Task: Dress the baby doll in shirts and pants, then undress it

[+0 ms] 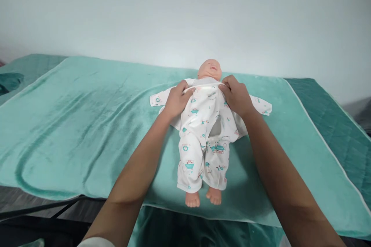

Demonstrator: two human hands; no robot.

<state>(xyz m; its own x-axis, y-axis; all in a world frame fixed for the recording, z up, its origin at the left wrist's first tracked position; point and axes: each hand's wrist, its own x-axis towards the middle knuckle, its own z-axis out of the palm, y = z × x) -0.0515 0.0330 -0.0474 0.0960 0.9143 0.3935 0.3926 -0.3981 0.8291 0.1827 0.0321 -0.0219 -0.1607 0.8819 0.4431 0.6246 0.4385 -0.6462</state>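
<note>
A baby doll (209,70) lies on its back, head toward the wall and bare feet toward me. It wears white printed pants (191,139) with an open slit at the crotch, and a matching long-sleeved top (261,105) spread out under it. My left hand (179,98) pinches the pants' waistband at the left of the doll's chest. At the other side, my right hand (236,94) grips the same waistband. The band is stretched across the chest just below the neck. The doll's hands are hidden in the sleeves.
A light green plush blanket (87,123) covers the bed, wrinkled on the left. Darker green quilted bedding (336,123) shows at the right. A white wall (174,15) stands behind. A dark metal bar (37,209) runs below the bed's front edge at left.
</note>
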